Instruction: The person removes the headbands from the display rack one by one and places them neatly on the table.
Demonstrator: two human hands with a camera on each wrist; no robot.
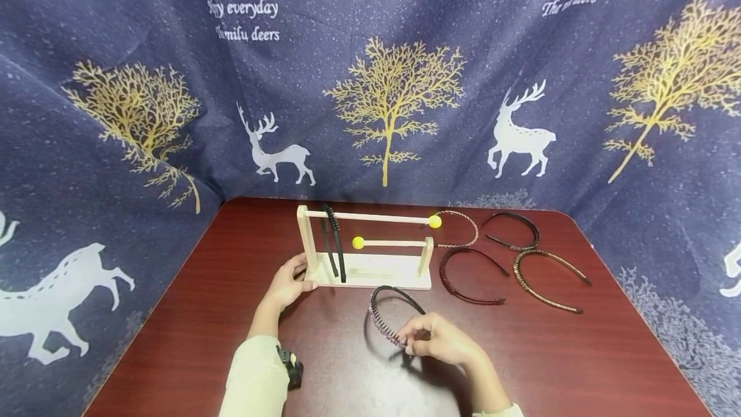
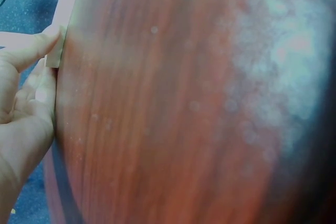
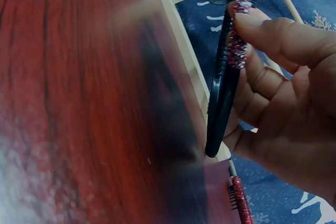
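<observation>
At the left end of a pale wooden headband rack, my left hand grips the corner of the base. In the left wrist view, its thumb lies on one side of the wood and the fingers on the other. My right hand pinches a black headband with pink glitter and inner teeth between thumb and fingers, in front of the rack. A black toothed headband hangs over the rack's long upper rod. The shorter lower rod is bare; both rods end in yellow balls.
Right of the rack lie several headbands on the red-brown table: a dark red one, a gold one, a black one and a light beaded one. Behind hangs a blue deer-print curtain.
</observation>
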